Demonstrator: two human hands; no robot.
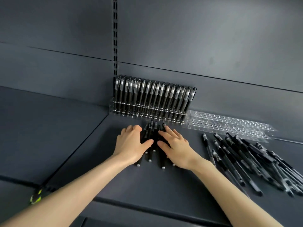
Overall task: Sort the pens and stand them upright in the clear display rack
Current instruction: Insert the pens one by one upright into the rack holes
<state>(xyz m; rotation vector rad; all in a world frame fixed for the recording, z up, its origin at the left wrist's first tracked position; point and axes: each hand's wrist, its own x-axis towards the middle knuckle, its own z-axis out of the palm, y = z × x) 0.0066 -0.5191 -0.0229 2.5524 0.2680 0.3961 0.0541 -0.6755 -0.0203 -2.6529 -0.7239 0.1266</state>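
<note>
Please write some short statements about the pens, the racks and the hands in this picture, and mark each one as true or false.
1. The left rack holds many upright pens. True.
2. The right rack holds several pens. False: no pens stand in it.
3. The left hand and the right hand both touch the bunch of pens between them. True.
4. The loose pile of pens lies to the left of the hands. False: it lies to their right.
5. The bunch stands upright. False: it lies flat on the shelf.
</note>
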